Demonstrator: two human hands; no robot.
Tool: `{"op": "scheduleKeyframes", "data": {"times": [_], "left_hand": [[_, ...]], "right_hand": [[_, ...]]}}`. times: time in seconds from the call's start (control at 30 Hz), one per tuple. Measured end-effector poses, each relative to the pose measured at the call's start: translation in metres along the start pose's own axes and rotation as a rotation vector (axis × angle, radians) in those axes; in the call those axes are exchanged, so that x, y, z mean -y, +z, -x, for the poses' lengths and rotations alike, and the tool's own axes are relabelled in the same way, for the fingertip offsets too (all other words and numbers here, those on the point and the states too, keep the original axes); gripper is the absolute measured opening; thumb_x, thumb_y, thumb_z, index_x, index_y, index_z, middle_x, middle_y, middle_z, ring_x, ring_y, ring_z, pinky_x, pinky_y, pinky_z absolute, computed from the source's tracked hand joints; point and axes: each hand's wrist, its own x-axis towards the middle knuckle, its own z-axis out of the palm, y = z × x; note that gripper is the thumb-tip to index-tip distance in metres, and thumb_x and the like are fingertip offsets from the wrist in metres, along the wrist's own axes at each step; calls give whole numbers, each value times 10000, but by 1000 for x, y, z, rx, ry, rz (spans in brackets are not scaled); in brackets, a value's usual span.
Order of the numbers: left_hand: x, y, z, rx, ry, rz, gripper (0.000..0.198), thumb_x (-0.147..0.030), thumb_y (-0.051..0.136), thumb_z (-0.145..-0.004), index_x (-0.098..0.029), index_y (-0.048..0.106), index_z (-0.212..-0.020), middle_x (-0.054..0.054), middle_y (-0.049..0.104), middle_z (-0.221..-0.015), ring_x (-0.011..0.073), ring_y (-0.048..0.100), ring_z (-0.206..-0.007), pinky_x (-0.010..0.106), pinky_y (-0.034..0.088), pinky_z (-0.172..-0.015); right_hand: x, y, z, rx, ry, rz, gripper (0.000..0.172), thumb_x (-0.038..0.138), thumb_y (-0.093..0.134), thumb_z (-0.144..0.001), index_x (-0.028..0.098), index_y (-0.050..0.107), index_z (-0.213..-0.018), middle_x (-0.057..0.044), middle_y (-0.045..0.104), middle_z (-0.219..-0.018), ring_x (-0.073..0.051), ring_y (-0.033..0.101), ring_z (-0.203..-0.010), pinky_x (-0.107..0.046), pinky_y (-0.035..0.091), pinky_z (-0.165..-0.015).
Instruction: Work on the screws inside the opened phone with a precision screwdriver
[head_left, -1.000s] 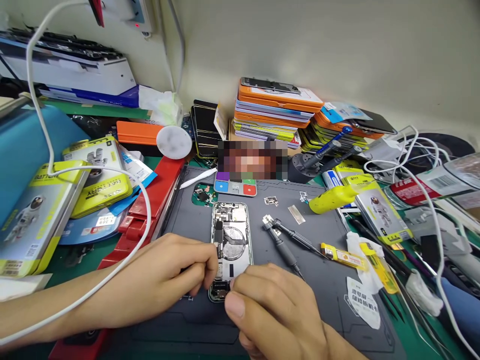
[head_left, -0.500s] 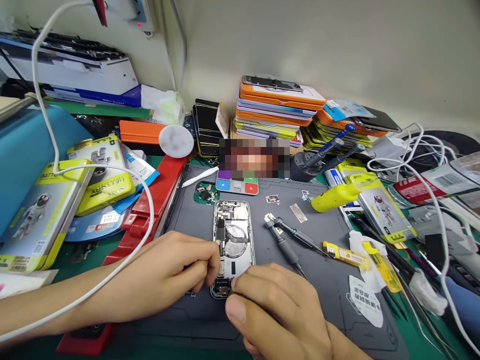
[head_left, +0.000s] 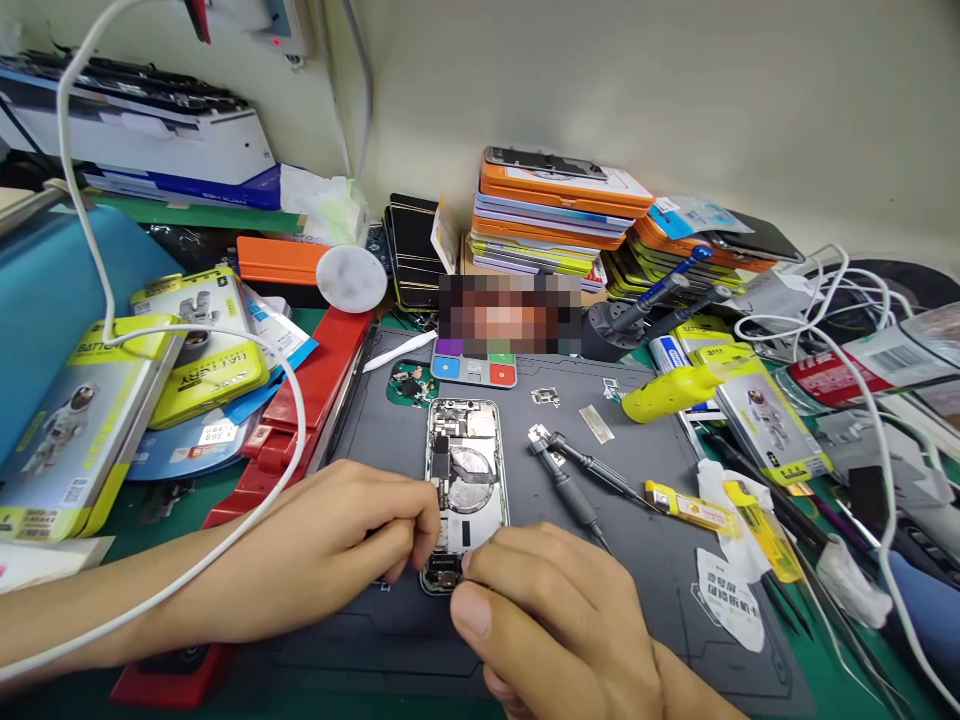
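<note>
An opened smartphone (head_left: 471, 475) lies upright in the view on the mat, its inner parts and round silvery coil exposed. At its lower left edge is my left hand (head_left: 375, 530), closed, with the fingers curled and the tips hidden. My right hand (head_left: 559, 610) is closed too, bent over the lower right corner, index fingertip and thumb close to the phone's bottom end. Whatever either hand may hold is hidden. Right of the phone lie two grey screwdrivers (head_left: 571, 490) (head_left: 604, 470), a small metal bracket (head_left: 546, 397) and a silvery strip (head_left: 597, 424).
A grey work mat (head_left: 360, 640) covers the bench. Yellow battery boxes (head_left: 67, 430) and a red clamp-like tool (head_left: 300, 400) stand left. A white cable (head_left: 300, 420) loops over my left forearm. Stacked orange cases (head_left: 562, 185) are behind; a yellow bottle (head_left: 660, 395) lies right.
The whole view has shifted very slightly. Both hands and the phone keep the same places relative to each other.
</note>
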Motion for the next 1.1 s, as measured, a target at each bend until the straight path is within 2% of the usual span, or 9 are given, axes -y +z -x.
{"op": "scheduleKeyframes", "data": {"times": [0.4, 1.1], "left_hand": [[1, 0, 1, 3, 0, -6, 296, -119, 430, -1048, -237, 646, -882, -65, 692, -794, 122, 666, -756, 205, 452, -727], [3, 1, 0, -2, -7, -4, 294, -128, 429, -1046, -242, 647, -884, -62, 684, -801, 127, 654, -756, 214, 452, -729]], "right_hand": [[2, 1, -3, -15, 0, 9, 174, 134, 547, -1094, 161, 710, -1147, -37, 781, -786, -175, 744, -674, -284, 614, -558], [2, -4, -6, 31, -10, 11, 213, 111, 474, -1117, 149, 682, -1145, -58, 794, -775, -182, 771, -667, -285, 638, -578]]}}
